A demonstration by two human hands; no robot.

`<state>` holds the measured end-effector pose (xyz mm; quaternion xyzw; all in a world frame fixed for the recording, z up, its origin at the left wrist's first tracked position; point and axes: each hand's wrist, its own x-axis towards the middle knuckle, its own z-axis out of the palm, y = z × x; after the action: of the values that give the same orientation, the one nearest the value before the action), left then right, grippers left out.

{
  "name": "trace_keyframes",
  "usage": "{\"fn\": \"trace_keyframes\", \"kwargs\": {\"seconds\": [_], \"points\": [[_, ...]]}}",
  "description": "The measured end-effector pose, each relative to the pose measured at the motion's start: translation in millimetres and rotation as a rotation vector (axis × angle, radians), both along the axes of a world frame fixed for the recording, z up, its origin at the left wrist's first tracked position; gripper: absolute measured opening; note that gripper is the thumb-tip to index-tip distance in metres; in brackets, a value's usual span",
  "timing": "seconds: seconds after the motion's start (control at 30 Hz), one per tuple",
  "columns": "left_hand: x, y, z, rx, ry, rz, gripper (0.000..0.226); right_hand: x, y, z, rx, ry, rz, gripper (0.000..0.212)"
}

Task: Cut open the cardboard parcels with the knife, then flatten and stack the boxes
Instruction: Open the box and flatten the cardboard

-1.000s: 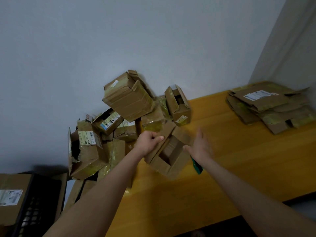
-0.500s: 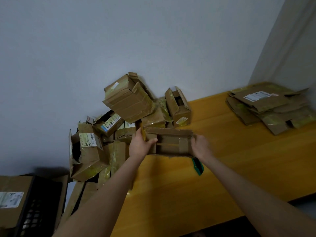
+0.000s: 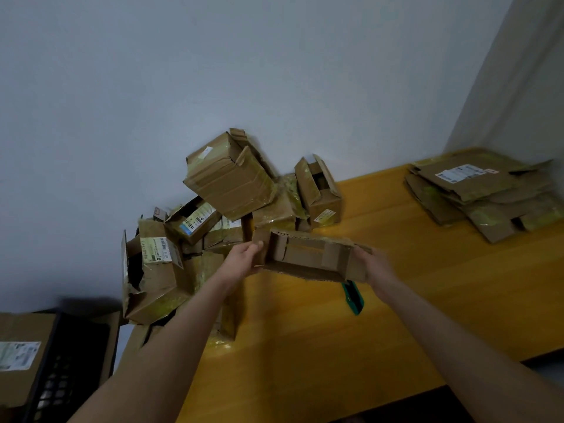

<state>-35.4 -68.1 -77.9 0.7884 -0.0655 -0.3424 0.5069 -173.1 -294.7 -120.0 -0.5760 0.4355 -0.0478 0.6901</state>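
Below the box (image 3: 308, 258), knife (image 3: 353, 298) half hidden

- The opened box (image 3: 308, 256) is plain brown cardboard, both ends open, so its taped inner wall shows. It hangs in the air with its long side nearly level, the left hand (image 3: 244, 257) gripping one end and the right hand (image 3: 374, 267) the other.
- The knife (image 3: 353, 297), with a green handle, lies on the yellow table (image 3: 305, 346) just below the box's right end.
- The pile of parcels (image 3: 232, 184) leans on the wall at the table's left end: taped brown boxes, some labelled, some with loose flaps, the top one tilted.
- The stack of flattened boxes (image 3: 476, 190) lies at the table's far right, a white label on top.
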Motion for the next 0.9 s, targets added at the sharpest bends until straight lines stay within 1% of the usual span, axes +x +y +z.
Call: {"fn": "trace_keyframes", "kwargs": {"seconds": [0.07, 0.13, 0.17, 0.23, 0.3, 0.33, 0.4, 0.43, 0.47, 0.5, 0.53, 0.57, 0.6, 0.63, 0.7, 0.73, 0.8, 0.83, 0.9], "points": [[4, 4, 2, -0.107, 0.165, 0.014, 0.037, -2, -5, -2, 0.193, -0.081, -0.073, 0.037], [10, 4, 1, -0.177, 0.281, 0.064, 0.054, -3, -6, -1, 0.288, -0.154, -0.083, 0.035], [11, 2, 1, -0.165, 0.295, 0.077, 0.060, -3, -6, 1, 0.320, -0.184, -0.075, 0.033], [15, -1, -1, -0.067, 0.263, 0.056, 0.072, -2, -5, 3, 0.358, -0.217, -0.046, 0.030], [17, -3, -3, -0.015, 0.254, 0.050, 0.088, -3, -4, 4, 0.364, -0.215, 0.010, 0.032], [19, -3, -6, -0.031, 0.282, 0.069, 0.088, -3, -4, 3, 0.360, -0.211, 0.054, 0.036], [19, -3, -6, -0.106, 0.306, 0.089, 0.070, -6, -5, 3, 0.385, -0.223, 0.154, 0.050], [20, -1, -10, -0.125, 0.292, 0.084, 0.066, -8, -6, 3, 0.425, -0.229, 0.169, 0.057], [21, 0, -12, -0.138, 0.271, 0.074, 0.072, -8, -6, 1, 0.459, -0.223, 0.162, 0.062], [21, 1, -13, -0.162, 0.262, 0.062, 0.085, -7, -6, 0, 0.462, -0.201, 0.152, 0.065], [20, 1, -13, -0.190, 0.271, 0.037, 0.096, -5, -5, -1, 0.430, -0.156, 0.154, 0.069], [18, 0, -12, -0.219, 0.282, -0.005, 0.103, -4, -4, -2, 0.383, -0.101, 0.176, 0.071], [16, -2, -10, -0.245, 0.285, -0.056, 0.103, -3, -2, -4, 0.344, -0.056, 0.197, 0.070], [14, -3, -10, -0.263, 0.286, -0.099, 0.101, -2, -1, -5, 0.328, -0.036, 0.210, 0.065], [13, -3, -6, -0.250, 0.256, -0.159, 0.093, -3, 0, -5, 0.319, -0.060, 0.188, 0.054], [12, -2, -5, -0.211, 0.218, -0.172, 0.087, -3, -1, -3, 0.305, -0.095, 0.172, 0.053], [10, 0, -6, -0.116, 0.112, -0.158, 0.079, -1, -2, -1, 0.274, -0.180, 0.167, 0.056], [7, 0, -6, -0.111, 0.068, -0.129, 0.078, 0, -1, 0, 0.245, -0.210, 0.184, 0.058], [1, -5, -7, -0.191, -0.017, -0.017, 0.066, 4, 3, 2, 0.160, -0.231, 0.233, 0.061]]}}
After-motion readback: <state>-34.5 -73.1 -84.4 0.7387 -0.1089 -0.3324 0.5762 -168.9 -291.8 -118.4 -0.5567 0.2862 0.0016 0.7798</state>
